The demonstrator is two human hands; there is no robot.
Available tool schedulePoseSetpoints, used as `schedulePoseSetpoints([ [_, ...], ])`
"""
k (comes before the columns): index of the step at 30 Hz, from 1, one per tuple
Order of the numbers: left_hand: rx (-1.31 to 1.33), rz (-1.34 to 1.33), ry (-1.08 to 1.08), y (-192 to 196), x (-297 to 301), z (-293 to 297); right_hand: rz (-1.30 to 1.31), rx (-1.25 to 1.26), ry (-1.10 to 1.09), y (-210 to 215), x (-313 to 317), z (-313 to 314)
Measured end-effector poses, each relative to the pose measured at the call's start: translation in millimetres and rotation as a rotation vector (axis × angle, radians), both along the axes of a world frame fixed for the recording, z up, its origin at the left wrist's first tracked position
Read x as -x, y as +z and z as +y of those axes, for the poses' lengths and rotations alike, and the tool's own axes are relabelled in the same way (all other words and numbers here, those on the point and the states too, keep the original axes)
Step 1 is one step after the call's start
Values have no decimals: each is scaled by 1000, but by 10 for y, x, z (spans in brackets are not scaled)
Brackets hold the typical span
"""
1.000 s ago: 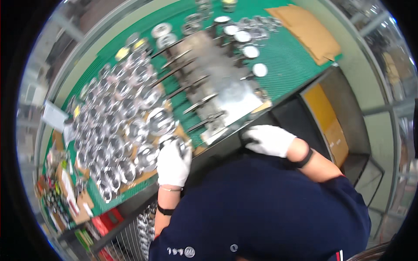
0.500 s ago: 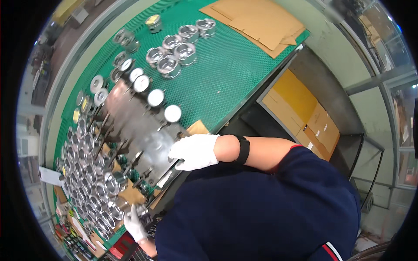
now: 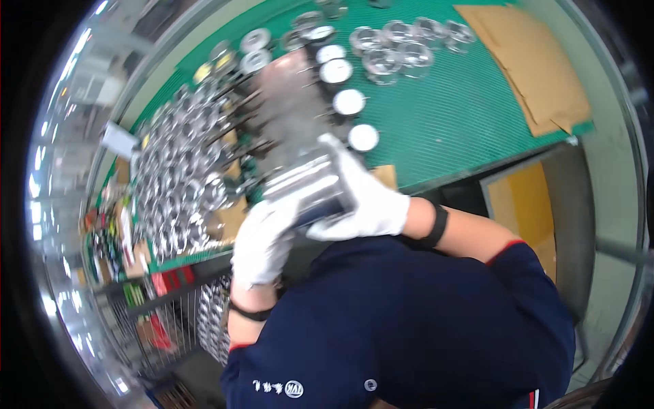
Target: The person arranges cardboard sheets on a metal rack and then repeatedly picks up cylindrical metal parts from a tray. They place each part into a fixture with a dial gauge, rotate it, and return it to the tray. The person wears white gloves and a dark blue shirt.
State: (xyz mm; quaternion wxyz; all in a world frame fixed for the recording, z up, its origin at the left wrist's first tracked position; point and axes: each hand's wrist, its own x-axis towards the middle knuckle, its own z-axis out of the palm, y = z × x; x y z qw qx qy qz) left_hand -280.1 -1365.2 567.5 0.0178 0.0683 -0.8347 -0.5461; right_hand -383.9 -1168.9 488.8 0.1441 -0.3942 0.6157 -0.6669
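Both my hands wear white gloves and hold a shiny metal piston (image 3: pixel 315 185) between them, just in front of my chest at the table's near edge. My left hand (image 3: pixel 262 238) closes on its lower left side. On its right side my right hand (image 3: pixel 371 198) is wrapped round it, the fingers reaching over and under. The piston is blurred by motion. Beyond it lies a long metal plate (image 3: pixel 293 112) with dark rods along its left side. White round dial-like discs (image 3: pixel 349 102) with dark rims line the plate's right side.
Many pistons (image 3: pixel 184 177) stand close together at the left. Several more pistons (image 3: pixel 415 58) sit on the green mat (image 3: pixel 463 112) at the far right, near flat cardboard (image 3: pixel 538 68). A wire rack (image 3: pixel 214 313) holding metal parts is below the table at left.
My left hand has come up from the piston rows to my front, and a piston is now in both hands. My right hand has left the plate's edge. The view has turned.
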Motion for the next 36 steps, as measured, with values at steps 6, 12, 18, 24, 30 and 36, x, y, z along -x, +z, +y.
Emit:
schedulePoseSetpoints([
  [6,-763,-358,-50,-232,23,-231,252,-62,-157,-50,-42,-118],
  [12,-67,-160,-101,-449,160,-606,615,-408,-246,-5,68,-363],
  [18,607,277,-276,-758,351,-603,521,-820,-154,-87,90,-605],
  [24,676,292,-146,-1051,480,-605,440,-533,-223,-170,148,-465],
  [30,605,328,-131,-1125,562,-592,-913,-458,63,-280,67,-304],
  [36,453,253,-179,-1115,764,-603,-901,-419,6,-423,59,-375],
])
